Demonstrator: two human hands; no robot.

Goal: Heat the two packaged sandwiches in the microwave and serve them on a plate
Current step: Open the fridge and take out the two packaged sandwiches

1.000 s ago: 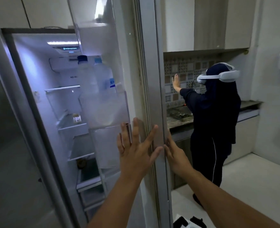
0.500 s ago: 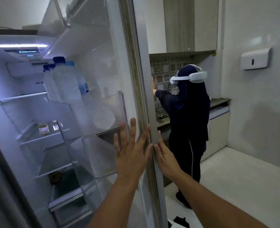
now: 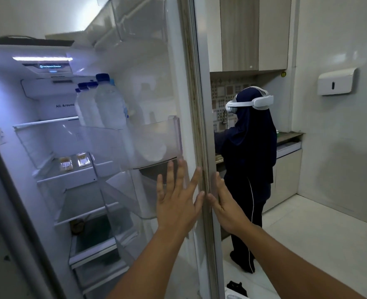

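The fridge door (image 3: 178, 83) stands wide open, edge-on in the middle of the view. Two packaged sandwiches (image 3: 75, 162) in clear wrap lie side by side on a middle shelf inside the lit fridge, left of my hands and further back. My left hand (image 3: 178, 200) is spread flat against the inner side of the door, fingers apart, holding nothing. On the door's outer side, my right hand (image 3: 224, 205) lies flat with its thumb at the door edge. No microwave or plate is in view.
Several water bottles (image 3: 107, 104) stand in the clear door bin (image 3: 148, 143). A person in dark clothes with a white headset (image 3: 248, 152) stands at the counter (image 3: 288, 138) to the right. A white dispenser (image 3: 337, 81) hangs on the right wall. Pale floor (image 3: 307, 238) lies at lower right.
The door has swung further open, showing more of the fridge interior and the sandwiches. Both hands stayed flat on the door. The person at the counter lowered a raised hand.
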